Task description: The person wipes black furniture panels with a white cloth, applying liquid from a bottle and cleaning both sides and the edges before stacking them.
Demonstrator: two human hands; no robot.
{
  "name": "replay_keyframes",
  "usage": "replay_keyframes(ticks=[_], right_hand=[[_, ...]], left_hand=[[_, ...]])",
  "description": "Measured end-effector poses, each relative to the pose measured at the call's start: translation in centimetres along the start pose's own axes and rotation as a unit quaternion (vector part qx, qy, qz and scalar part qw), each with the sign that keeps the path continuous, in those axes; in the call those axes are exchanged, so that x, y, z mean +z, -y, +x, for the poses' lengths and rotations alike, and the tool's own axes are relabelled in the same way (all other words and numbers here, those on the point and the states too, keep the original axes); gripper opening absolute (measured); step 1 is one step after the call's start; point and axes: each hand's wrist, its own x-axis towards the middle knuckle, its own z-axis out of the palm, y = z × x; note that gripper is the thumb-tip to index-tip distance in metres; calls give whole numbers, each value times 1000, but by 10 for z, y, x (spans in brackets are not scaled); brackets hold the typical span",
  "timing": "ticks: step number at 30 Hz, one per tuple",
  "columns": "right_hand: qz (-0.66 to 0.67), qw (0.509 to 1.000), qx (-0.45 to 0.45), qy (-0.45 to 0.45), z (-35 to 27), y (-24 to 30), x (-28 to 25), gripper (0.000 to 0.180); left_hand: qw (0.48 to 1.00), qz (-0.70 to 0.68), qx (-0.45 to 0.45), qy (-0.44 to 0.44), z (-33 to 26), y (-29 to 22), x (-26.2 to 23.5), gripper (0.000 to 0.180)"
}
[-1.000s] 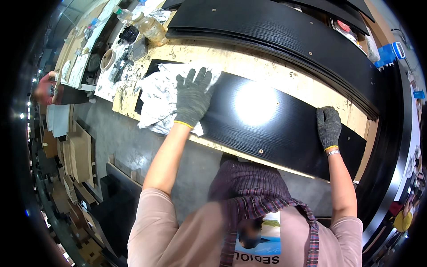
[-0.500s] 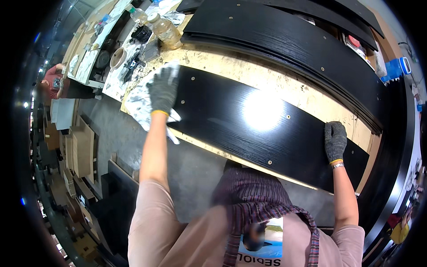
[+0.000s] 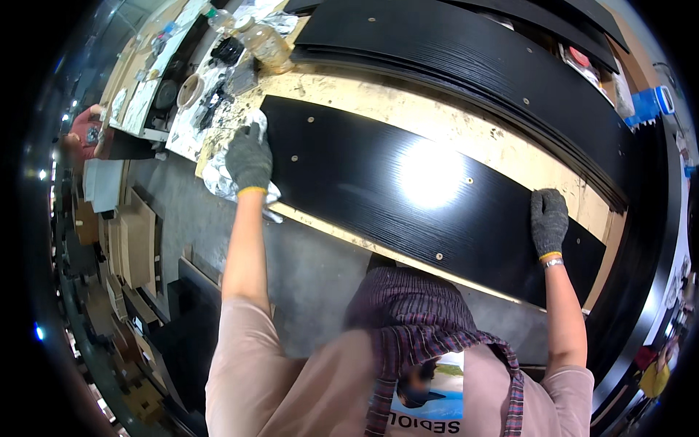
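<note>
A long black board [image 3: 349, 175] with a faint wood grain and small round fittings lies flat on the worktop, glare shining off its middle. My left hand [image 3: 250, 159], in a dark grey knit glove with a yellow cuff, is closed on a white rag [image 3: 218, 179] just past the board's left end. Part of the rag shows around the glove; the rest is hidden beneath it. Toward the board's right end, my right hand [image 3: 550, 222], gloved the same way, lies across the surface with its fingers curled at the far edge.
Stacked black boards [image 3: 437, 58] lie along the back of the worktop [image 3: 342, 87]. A jar of yellowish liquid [image 3: 263, 47], a round container [image 3: 191, 91] and dark-stained sheets stand at the far left. A blue bottle [image 3: 648, 105] is at right. Another person [image 3: 89, 138] stands far left.
My left hand and the rag have moved left and slightly nearer, off the board's left end, uncovering its corner. My right hand keeps its place on the board.
</note>
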Motion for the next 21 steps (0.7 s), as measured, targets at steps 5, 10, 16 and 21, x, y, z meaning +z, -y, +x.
replay_keyframes(ticks=[5, 10, 16, 21], right_hand=[[-27, 1000, -11, 8, 0, -4, 1, 30], [-13, 1000, -3, 21, 2, -5, 1, 34], [123, 986, -71, -83, -8, -35, -16, 24], [22, 974, 123, -191, -88, -158, -91, 21]], left_hand=[[974, -94, 205, -33, -94, -113, -35, 49], [854, -282, 437, 19, -204, -265, -114, 46], [462, -576, 591, 324, -315, -353, -180, 36], [629, -639, 306, 320, -193, -352, -167, 38]])
